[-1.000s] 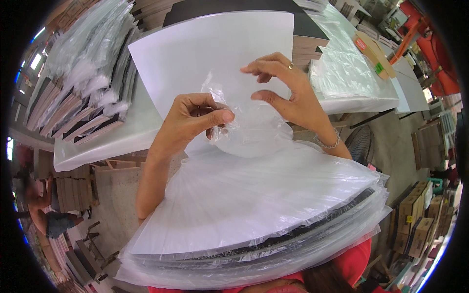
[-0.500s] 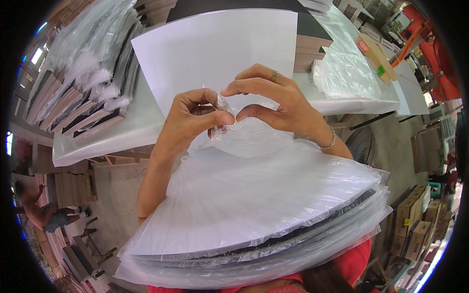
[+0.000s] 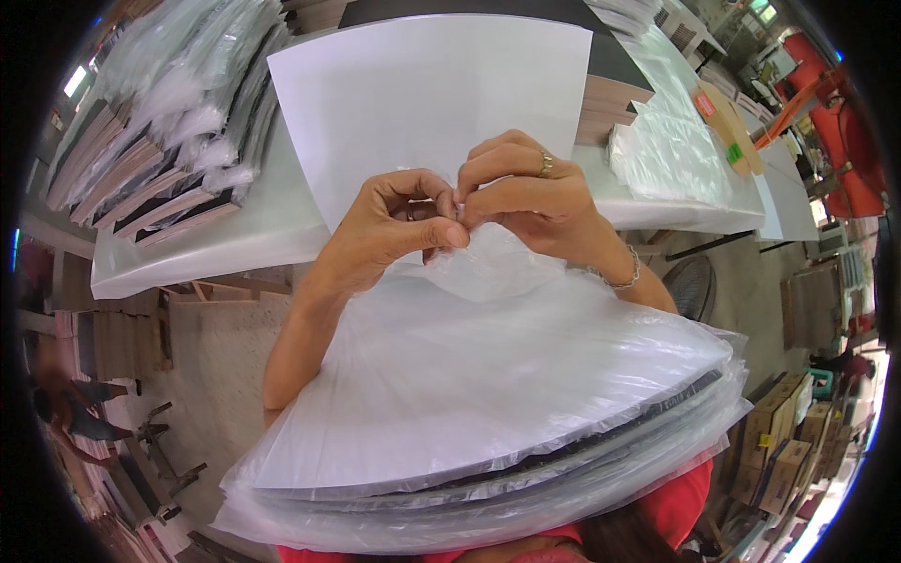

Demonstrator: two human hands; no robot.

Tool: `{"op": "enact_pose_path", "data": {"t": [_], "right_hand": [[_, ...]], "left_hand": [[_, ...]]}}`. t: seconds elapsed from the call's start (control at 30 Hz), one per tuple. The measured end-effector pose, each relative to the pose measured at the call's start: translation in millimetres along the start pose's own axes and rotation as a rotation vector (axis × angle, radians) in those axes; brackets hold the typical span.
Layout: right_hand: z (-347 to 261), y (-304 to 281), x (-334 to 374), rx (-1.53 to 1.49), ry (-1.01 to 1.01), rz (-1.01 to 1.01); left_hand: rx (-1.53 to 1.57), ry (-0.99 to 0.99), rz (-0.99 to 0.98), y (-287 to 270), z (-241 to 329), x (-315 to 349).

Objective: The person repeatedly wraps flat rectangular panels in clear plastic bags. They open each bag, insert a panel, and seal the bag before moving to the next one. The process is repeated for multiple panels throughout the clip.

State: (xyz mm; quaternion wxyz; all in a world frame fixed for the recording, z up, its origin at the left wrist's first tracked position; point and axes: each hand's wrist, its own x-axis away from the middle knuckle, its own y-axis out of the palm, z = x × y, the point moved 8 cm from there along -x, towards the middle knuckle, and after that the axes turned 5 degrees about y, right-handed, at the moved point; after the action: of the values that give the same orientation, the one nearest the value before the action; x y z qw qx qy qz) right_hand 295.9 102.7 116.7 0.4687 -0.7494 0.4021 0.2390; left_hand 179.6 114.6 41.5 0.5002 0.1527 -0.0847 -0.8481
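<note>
A stack of large panels in clear plastic bags (image 3: 488, 375) rests against my body, its curved near edges showing white and dark layers. Above its far end, my left hand (image 3: 399, 220) is closed, thumb and fingers pinching a gathered bit of clear plastic (image 3: 474, 253). Meeting it at the fingertips, my right hand (image 3: 530, 192) is closed on the same plastic; the exact pinch is partly hidden by the fingers. Behind both hands a big white sheet (image 3: 432, 103) lies on the table and hangs past its front edge.
Bagged panels (image 3: 178, 122) are piled on the table's left (image 3: 216, 249). Behind the sheet sits a stack of brown-edged boards (image 3: 605, 103). Folded clear plastic (image 3: 666, 155) and an open carton (image 3: 727, 127) lie right. A fan (image 3: 690, 286) and cartons (image 3: 774, 460) stand on the floor; a person (image 3: 75, 408) is far left.
My right thumb and fingers have come together onto the plastic beside my left fingertips; before, they were spread apart. My left hand has shifted slightly right, still pinching. The whole view has turned a little.
</note>
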Motion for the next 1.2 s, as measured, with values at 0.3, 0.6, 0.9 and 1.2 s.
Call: {"op": "enact_pose_path", "data": {"t": [0.3,0.6,0.9,1.2], "right_hand": [[30,-40,16,-0.314,0.194,0.094],[18,-18,8,0.022,0.076,-0.008],[21,-19,10,0.014,0.091,0.006],[20,-13,12,0.012,0.115,-0.022]], "left_hand": [[-0.231,-0.072,0.190,-58,-4,5],[-0.219,-0.161,-0.190,8,-10,-8],[-0.020,-0.107,-0.076,0,-13,-3],[-0.118,-0.200,-0.096,8,-12,2]]}}
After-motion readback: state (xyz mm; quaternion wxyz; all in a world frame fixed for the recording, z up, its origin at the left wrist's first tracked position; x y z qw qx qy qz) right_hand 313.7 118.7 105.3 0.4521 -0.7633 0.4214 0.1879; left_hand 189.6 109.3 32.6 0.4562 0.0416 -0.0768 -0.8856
